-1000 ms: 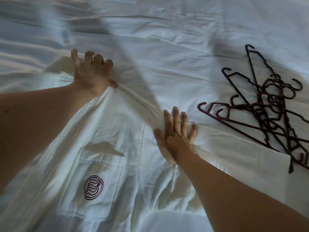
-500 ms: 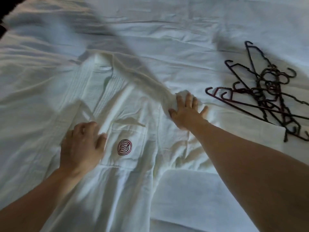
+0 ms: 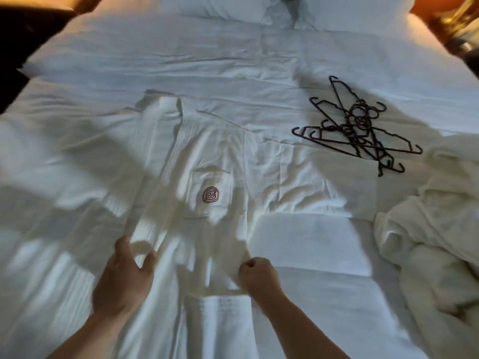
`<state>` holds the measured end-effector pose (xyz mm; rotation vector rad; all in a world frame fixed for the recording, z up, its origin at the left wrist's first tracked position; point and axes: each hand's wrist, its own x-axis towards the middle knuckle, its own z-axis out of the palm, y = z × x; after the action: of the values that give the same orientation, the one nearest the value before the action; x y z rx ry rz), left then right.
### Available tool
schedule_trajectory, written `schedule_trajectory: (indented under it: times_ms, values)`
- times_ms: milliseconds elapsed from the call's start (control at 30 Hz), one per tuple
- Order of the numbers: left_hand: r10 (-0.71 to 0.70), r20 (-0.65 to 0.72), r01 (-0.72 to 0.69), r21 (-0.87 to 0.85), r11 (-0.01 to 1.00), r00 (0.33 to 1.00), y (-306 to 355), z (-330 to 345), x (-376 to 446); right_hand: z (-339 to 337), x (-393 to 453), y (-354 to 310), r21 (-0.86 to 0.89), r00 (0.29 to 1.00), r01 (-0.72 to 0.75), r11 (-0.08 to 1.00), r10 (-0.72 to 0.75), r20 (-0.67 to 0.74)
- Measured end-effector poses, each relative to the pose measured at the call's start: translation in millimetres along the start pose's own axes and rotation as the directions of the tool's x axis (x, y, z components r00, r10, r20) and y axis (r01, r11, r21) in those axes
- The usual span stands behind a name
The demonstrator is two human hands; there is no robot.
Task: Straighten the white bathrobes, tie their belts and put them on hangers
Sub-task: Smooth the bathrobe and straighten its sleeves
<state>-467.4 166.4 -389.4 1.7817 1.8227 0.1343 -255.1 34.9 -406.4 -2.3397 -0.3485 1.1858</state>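
A white bathrobe (image 3: 223,161) lies front up on the bed, collar toward the pillows, with a red round logo (image 3: 211,195) on its chest pocket. My left hand (image 3: 124,275) pinches the ribbed front edge at waist height between thumb and fingers. My right hand (image 3: 256,277) is curled into a fist that grips the robe's cloth at the waist on the right side. A tangle of dark hangers (image 3: 360,130) lies on the sheet to the right of the robe, partly on its spread sleeve. I cannot make out a belt.
A second white bathrobe (image 3: 430,229) lies crumpled at the right edge of the bed (image 3: 233,55). Pillows (image 3: 215,6) sit at the head. Dark floor shows past the bed's left edge, and a lit stand is at the far right corner.
Both hands have drawn back from the robe's shoulder and chest down to its waist. The right hand went from flat on the cloth to a closed grip, and the view has pulled back.
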Motion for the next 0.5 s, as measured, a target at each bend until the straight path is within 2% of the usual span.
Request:
schedule_trajectory:
  times_ms: [133,267,367,400,500]
  values:
    - [-0.065,0.064,0.064,0.016,0.998,0.996,-33.6,-7.2,-32.7,6.2,-27.3,23.0,0.168,0.999,-0.006,0.986,-0.001,0.041]
    - [-0.092,0.075,0.094,-0.020,0.995,0.993,-61.3,-14.3,-64.3,-0.8,-44.6,30.5,0.255,0.995,-0.063,0.965,0.042,0.089]
    - [-0.090,0.076,0.094,-0.041,0.995,0.993,-78.4,-15.9,-79.5,1.3,-55.8,38.0,0.305,0.999,-0.019,0.952,0.009,0.035]
    - [-0.088,0.073,0.091,-0.038,0.995,0.993,-82.2,-16.7,-83.1,3.7,-59.4,40.9,0.292,1.000,0.022,0.956,-0.021,-0.008]
    - [-0.069,0.059,0.072,-0.045,0.996,0.996,-90.0,-19.7,-97.2,13.8,-78.9,54.7,0.090,0.984,0.134,0.987,-0.122,-0.131]
